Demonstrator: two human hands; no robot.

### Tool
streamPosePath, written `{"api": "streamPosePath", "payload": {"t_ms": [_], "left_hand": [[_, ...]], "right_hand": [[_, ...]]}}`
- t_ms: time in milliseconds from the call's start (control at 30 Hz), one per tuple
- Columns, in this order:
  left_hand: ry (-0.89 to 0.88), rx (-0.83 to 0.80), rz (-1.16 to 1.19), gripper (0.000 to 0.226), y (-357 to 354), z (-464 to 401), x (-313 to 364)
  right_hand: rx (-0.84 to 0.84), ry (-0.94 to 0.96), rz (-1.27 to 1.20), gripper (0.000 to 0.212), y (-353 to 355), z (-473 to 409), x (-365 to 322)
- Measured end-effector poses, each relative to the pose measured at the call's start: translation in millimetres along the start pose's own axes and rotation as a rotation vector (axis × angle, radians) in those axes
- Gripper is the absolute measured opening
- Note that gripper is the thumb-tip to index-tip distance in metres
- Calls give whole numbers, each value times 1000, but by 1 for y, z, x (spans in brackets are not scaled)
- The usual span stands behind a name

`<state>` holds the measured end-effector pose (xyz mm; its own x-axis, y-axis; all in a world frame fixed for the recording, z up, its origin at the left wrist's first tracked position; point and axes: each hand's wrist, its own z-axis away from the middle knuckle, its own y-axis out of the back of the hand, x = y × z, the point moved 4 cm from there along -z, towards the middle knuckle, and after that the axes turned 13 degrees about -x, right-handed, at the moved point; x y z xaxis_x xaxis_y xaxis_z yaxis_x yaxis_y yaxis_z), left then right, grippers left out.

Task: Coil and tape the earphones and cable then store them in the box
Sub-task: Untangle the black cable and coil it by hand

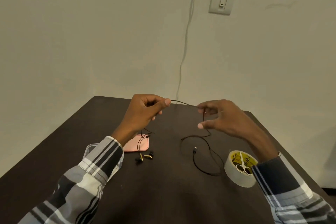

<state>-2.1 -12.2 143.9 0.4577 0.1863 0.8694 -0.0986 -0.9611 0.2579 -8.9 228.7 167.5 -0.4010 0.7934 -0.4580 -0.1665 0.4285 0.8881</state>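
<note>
Head view: left hand (145,111) pinches the black earphone wire (181,103), right hand (218,116) hooks it with curled fingers, stretching a span taut above the table (163,196), probably to start a coil. Earbuds (144,157) lie beside the pink phone (138,145); the cable (205,160) lies loose near the tape roll (240,169), which carries the scissors (242,165); the box (91,148) sits mostly hidden behind the left sleeve.

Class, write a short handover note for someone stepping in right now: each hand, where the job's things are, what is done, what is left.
Left hand pinches the earphone wire, stretched across to the right hand, which also pinches it.
Earbuds lie on the table by the pink lid; the clear box sits under the left sleeve.
Black cable lies loose.
Scissors rest on the tape roll.
Done: nothing coiled or taped.
Left: coil, tape, box both.
</note>
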Motion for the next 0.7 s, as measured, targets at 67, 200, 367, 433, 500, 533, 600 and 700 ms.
{"api": "streamPosePath", "payload": {"t_ms": [67, 200, 367, 433, 500, 533, 600, 700], "left_hand": [[-15, -34, -13, 22, -7, -2, 4], [-39, -108, -74, 20, -17, -6, 10], [-45, -184, -106, 24, -22, -9, 15], [-38, -191, -87, 24, -19, -7, 16], [-38, -184, -56, 24, -16, -6, 17], [-41, -185, -42, 24, -15, -6, 18], [-40, -183, -16, 22, -14, -6, 19], [-43, -165, 1, 23, -12, -6, 19]], "right_hand": [[-10, 70, -59, 68, -8, -1, -8], [65, 188, -225, 73, -18, -4, -31], [231, 260, -120, 28, -22, -8, -48], [261, 267, -159, 17, -17, -8, -47], [274, 252, -198, 10, -9, -8, -46], [292, 248, -224, 8, -4, -8, -45], [362, 242, -278, 4, 7, -7, -44], [510, 248, -381, 8, 27, -3, -37]]}}
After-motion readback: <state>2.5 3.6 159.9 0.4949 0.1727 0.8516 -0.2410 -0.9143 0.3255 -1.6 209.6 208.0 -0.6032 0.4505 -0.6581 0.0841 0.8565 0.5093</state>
